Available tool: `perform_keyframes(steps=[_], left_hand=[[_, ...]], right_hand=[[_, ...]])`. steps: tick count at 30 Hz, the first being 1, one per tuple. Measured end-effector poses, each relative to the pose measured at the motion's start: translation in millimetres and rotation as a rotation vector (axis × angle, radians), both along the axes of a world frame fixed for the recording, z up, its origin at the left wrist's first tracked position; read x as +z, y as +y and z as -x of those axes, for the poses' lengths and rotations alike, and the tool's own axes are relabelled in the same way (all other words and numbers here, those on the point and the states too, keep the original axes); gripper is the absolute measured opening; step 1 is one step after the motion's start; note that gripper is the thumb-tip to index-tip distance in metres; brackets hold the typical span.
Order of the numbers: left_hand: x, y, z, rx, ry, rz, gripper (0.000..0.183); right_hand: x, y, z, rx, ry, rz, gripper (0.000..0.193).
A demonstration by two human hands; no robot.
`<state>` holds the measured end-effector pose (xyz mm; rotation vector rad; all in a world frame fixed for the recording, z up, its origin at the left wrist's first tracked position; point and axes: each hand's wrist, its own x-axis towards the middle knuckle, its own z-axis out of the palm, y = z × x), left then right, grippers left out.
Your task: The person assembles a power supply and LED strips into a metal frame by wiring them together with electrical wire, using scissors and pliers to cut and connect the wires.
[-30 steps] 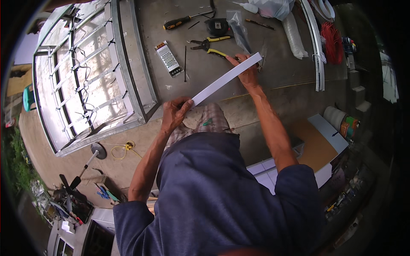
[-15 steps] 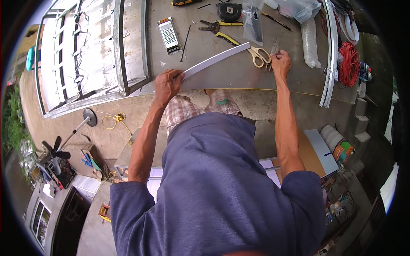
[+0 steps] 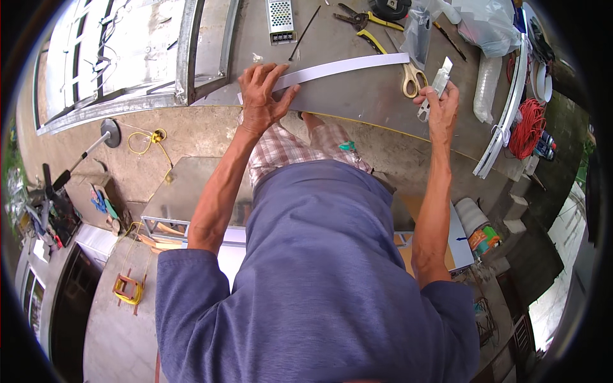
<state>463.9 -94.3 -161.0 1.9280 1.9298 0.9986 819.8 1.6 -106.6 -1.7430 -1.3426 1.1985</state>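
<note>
A long white strip [image 3: 345,66] lies slightly curved across the metal tabletop [image 3: 357,96]. Over its left end is my left hand [image 3: 260,99], fingers and thumb spread and gripping nothing. My right hand [image 3: 443,112] is closed around a silver utility knife [image 3: 439,80], which points up and away above the table. Scissors with cream handles [image 3: 414,81] lie just left of that hand, their blades partly under the strip's right end. Beyond the strip are yellow-handled pliers [image 3: 370,33] and a thin black rod [image 3: 305,33].
A perforated metal power supply [image 3: 280,20] and a black tape measure [image 3: 389,7] lie toward the back. On the left stands a metal frame [image 3: 185,57]. To the right are plastic bags [image 3: 488,25], a metal rail [image 3: 507,121] and coiled red wire [image 3: 529,127].
My right hand has picked up the utility knife from beside the scissors and raised it. My left hand has let go of the strip and spread its fingers. The view has shifted.
</note>
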Motion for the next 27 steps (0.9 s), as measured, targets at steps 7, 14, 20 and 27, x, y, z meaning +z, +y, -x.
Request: perform_keyframes(steps=[7,14,20,27], left_hand=[[-24,-9,6,-0.008,-0.006,-0.028,0.037],[-31,-12,7,-0.028,-0.053,-0.005,0.034],[-35,-13,8,-0.024,-0.019,-0.036,0.035],[-38,-14,8,-0.039,-0.033,-0.010,0.035]], right_hand=[[10,-61,134,0.348,0.056,0.327,0.033],[-24,-77,170,0.506,-0.138,0.149,0.018],[-26,-79,182,0.486,-0.184,0.145,0.016],[-36,-82,181,0.494,-0.240,0.157,0.019]])
